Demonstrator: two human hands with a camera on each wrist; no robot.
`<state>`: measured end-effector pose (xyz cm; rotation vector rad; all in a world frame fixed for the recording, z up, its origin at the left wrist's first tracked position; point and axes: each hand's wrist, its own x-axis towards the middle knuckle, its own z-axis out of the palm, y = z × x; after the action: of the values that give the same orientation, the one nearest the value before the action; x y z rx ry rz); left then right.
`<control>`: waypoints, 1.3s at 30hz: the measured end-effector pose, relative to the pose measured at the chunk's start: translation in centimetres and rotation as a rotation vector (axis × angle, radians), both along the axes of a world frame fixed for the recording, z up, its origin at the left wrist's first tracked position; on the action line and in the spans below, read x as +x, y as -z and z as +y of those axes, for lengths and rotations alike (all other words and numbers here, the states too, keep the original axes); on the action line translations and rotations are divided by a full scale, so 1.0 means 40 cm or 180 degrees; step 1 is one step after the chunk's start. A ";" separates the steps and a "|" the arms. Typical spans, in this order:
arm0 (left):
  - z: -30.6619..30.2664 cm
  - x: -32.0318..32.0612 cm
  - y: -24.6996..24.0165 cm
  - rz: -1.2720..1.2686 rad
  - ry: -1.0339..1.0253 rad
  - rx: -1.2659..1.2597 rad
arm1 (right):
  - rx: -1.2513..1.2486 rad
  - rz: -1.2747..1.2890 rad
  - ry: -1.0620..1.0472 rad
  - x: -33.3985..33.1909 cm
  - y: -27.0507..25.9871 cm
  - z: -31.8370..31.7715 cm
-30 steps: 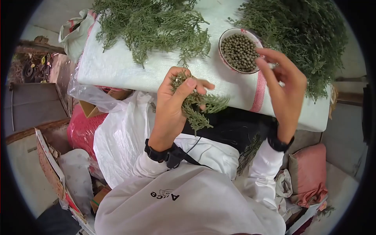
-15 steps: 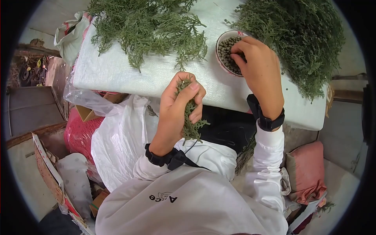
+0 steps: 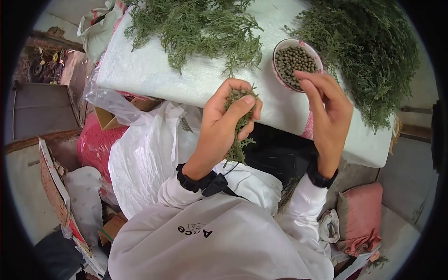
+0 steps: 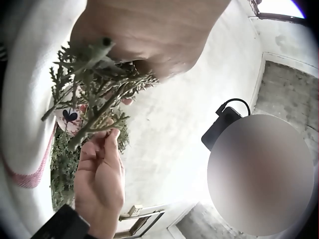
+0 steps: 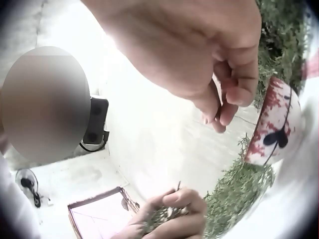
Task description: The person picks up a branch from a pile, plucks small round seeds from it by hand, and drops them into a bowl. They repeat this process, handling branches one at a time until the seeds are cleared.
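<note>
My left hand grips a green evergreen sprig, its thumb across the top and cut stems sticking out in the left wrist view. A white bowl with red patches and a dark heart-shaped mark holds many small round brownish-green seeds. My right hand is at the bowl's near right side, its index finger over the rim. Thumb and fingertips come together in the right wrist view, a tiny dark spot between them; I cannot tell if it is a seed.
Loose evergreen branches lie on the white woven sack surface at the back left. A bigger, denser heap fills the back right, beside the bowl. White plastic sheeting hangs left of the lap; a pink cushion-like bundle lies right.
The right hand came from the right of the bowl, dipped its fingers among the seeds, then drew back to the rim. The left hand's fingers have curled tighter round the sprig.
</note>
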<state>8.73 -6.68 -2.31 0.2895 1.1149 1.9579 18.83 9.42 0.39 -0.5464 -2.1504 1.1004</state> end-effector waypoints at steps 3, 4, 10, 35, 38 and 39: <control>0.011 0.004 0.002 0.0053 0.0057 0.0099 | -0.1173 0.0279 0.0400 0.039 0.016 -0.070; 0.013 0.005 0.005 0.0121 0.0060 0.0126 | -0.1747 0.0430 0.0622 0.040 0.025 -0.085; 0.027 0.037 0.003 0.0351 0.0153 -0.0050 | -0.3476 0.1427 0.0208 0.038 0.096 -0.147; 0.035 0.049 0.006 0.1029 -0.0306 -0.0254 | -0.3060 0.1105 0.0013 0.052 0.093 -0.173; 0.036 0.055 -0.009 0.0874 -0.0277 -0.0192 | -0.2997 0.1184 0.0026 0.055 0.093 -0.175; 0.036 0.056 -0.012 0.0865 -0.0287 -0.0193 | -0.3065 0.1280 -0.0028 0.056 0.094 -0.174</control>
<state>10.97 -5.23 -1.82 0.4913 1.3796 2.0006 21.05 2.46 -3.38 -0.6414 -1.1869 2.0350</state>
